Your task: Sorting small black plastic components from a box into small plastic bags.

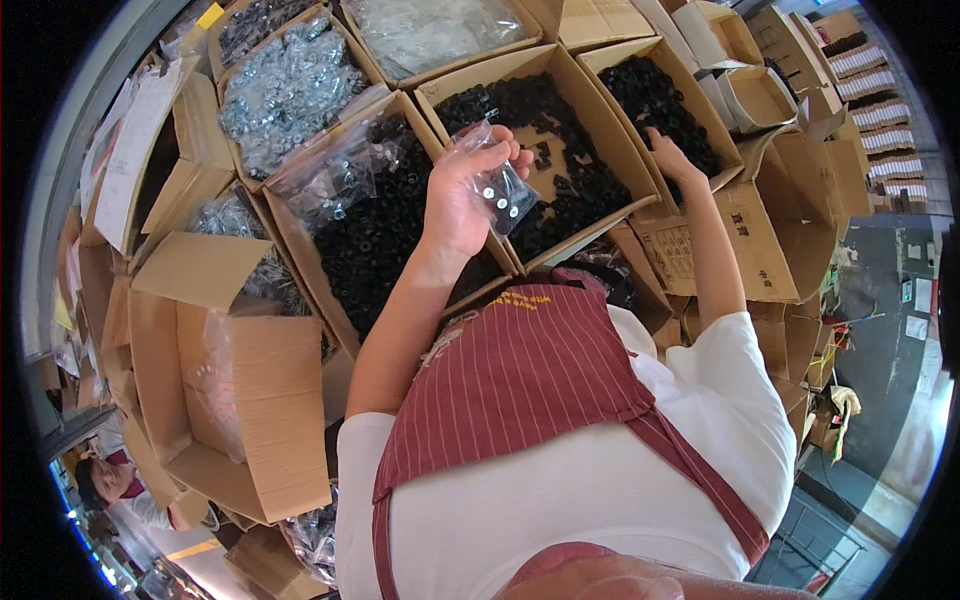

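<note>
My left hand (pixel 462 200) is closed on a small clear plastic bag (pixel 503 192), held above the middle boxes. A few small pale round pieces and something dark show through the film. My right hand (pixel 677 160) reaches into the right-hand cardboard box, at the heap of small black parts (pixel 655 95). One finger shows against the parts; the others are mostly hidden, so its grip cannot be made out. Below the bag, the middle box (pixel 590 215) holds scattered black parts, with its cardboard bottom partly showing. The box to its left holds more black parts (pixel 365 240).
Shiny metal parts (pixel 290 95) fill a box at the far left, beside a box of clear plastic bags (pixel 435 30). An open carton (pixel 285 410) stands at my left. Flaps of another carton (pixel 740 235) stick out at my right. Another person (pixel 120 480) is at the lower left.
</note>
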A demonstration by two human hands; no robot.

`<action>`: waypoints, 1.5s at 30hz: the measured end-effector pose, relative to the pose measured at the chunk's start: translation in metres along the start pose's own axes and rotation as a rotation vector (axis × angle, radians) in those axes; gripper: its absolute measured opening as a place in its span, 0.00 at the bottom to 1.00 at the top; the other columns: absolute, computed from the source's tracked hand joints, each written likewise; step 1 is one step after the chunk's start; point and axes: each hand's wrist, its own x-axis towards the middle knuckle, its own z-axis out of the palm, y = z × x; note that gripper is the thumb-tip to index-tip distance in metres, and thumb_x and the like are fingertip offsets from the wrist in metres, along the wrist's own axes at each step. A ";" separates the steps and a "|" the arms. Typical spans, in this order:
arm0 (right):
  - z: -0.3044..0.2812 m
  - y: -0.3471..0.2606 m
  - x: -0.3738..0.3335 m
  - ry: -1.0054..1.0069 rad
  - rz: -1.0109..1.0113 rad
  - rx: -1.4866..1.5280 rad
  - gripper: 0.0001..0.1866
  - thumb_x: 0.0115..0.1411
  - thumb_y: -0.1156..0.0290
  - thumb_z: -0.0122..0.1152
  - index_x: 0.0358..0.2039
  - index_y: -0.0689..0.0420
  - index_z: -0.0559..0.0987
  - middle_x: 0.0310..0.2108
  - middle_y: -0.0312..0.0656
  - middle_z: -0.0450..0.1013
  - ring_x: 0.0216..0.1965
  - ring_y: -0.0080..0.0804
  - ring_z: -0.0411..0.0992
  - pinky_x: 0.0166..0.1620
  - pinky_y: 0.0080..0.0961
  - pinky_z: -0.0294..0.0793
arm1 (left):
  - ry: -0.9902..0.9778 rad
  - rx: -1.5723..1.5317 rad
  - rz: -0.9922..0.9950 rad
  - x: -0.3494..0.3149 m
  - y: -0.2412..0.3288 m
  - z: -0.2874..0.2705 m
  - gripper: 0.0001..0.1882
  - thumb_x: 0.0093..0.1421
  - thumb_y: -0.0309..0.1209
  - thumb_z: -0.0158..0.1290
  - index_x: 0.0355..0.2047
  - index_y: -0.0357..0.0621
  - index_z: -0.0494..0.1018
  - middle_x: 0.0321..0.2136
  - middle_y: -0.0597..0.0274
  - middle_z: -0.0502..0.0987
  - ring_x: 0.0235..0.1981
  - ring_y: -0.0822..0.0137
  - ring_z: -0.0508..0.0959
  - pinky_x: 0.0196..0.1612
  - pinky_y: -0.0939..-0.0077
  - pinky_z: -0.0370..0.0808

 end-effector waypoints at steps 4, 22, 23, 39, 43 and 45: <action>0.011 0.003 0.005 0.037 -0.052 -0.002 0.38 0.58 0.48 0.61 0.61 0.61 0.68 0.48 0.65 0.74 0.52 0.62 0.72 0.53 0.46 0.72 | 0.020 0.020 -0.010 0.001 -0.001 0.002 0.10 0.58 0.24 0.57 0.40 0.36 0.75 0.32 0.58 0.78 0.40 0.58 0.79 0.45 0.66 0.77; -0.044 0.001 -0.016 -0.362 -0.078 2.348 0.12 0.71 0.69 0.50 0.49 0.64 0.70 0.43 0.44 0.71 0.33 0.28 0.69 0.22 0.13 0.69 | 0.088 0.133 0.043 0.003 -0.005 -0.002 0.11 0.58 0.26 0.58 0.40 0.37 0.74 0.34 0.59 0.78 0.39 0.64 0.80 0.43 0.72 0.76; -0.044 0.000 -0.012 -0.372 -0.112 2.347 0.12 0.71 0.69 0.50 0.48 0.64 0.69 0.41 0.43 0.70 0.31 0.27 0.68 0.20 0.13 0.66 | 0.088 0.135 0.040 0.003 -0.006 -0.002 0.11 0.58 0.26 0.58 0.40 0.37 0.74 0.34 0.59 0.78 0.39 0.64 0.80 0.43 0.72 0.76; -0.039 0.006 -0.004 -0.329 0.051 2.180 0.14 0.71 0.70 0.47 0.52 0.65 0.68 0.37 0.47 0.74 0.17 0.23 0.60 0.13 0.17 0.56 | 0.136 0.226 0.020 0.002 -0.009 0.002 0.11 0.58 0.26 0.58 0.41 0.37 0.74 0.34 0.60 0.78 0.40 0.64 0.80 0.43 0.73 0.75; -0.041 0.010 -0.012 -0.286 -0.223 2.326 0.16 0.71 0.68 0.47 0.52 0.67 0.68 0.29 0.41 0.68 0.17 0.25 0.59 0.14 0.18 0.58 | 0.136 0.257 0.009 0.003 -0.013 0.003 0.11 0.58 0.26 0.59 0.41 0.36 0.74 0.34 0.60 0.77 0.40 0.65 0.80 0.43 0.73 0.74; -0.040 0.003 -0.014 -0.304 -0.053 2.404 0.17 0.71 0.67 0.47 0.52 0.68 0.68 0.28 0.42 0.68 0.18 0.25 0.60 0.15 0.18 0.59 | 0.146 0.280 0.026 0.003 -0.013 0.003 0.12 0.58 0.26 0.59 0.42 0.36 0.74 0.34 0.60 0.77 0.40 0.65 0.80 0.43 0.73 0.74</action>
